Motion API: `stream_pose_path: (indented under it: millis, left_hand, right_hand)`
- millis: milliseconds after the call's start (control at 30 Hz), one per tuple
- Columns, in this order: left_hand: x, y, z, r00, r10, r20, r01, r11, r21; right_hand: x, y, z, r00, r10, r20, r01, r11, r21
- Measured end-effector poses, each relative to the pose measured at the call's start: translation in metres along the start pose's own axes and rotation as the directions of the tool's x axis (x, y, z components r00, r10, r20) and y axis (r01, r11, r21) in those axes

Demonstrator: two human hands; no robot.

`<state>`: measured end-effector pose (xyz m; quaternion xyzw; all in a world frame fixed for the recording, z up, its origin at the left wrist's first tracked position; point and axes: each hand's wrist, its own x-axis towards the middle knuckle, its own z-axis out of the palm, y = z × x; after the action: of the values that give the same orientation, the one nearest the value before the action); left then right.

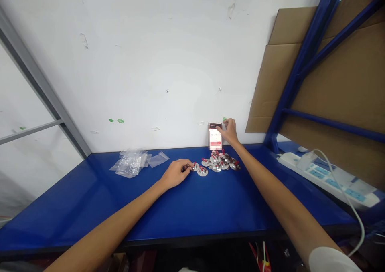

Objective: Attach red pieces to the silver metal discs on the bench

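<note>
My left hand (pixel 177 173) rests on the blue tabletop with its fingers curled and the fingertips closed at the edge of a small metal finger cymbal (pixel 195 167) with a red cord loop. Just right of it another finger cymbal (pixel 202 171) lies flat. A loose pile of several such cymbals (pixel 216 167) spreads in front of a phone (pixel 215 139). The phone leans upright against the wall, its screen lit with what looks like a timer. My right hand (pixel 230 132) is at the phone's upper right, a digit touching the screen, the others apart from it near the wall.
Clear plastic bags (pixel 130 164) lie heaped on the blue table (pixel 192 212) at left, against the white wall. To the right are a white power strip (pixel 327 180) with a plugged-in charger and cable, a blue metal frame (pixel 303 67) and cardboard (pixel 345 83).
</note>
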<state>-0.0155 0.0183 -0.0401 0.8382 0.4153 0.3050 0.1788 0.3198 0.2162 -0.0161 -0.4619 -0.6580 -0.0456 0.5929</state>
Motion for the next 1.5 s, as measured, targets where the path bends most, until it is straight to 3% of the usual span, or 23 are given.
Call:
stream_pose_path:
  millis: [1500]
  left_hand:
    - [0.000, 0.001, -0.001, 1.000, 0.001, -0.001, -0.001, 1.000, 0.005]
  right_hand:
    - [0.000, 0.007, -0.001, 0.999, -0.040, 0.023, 0.040, 0.999, 0.003]
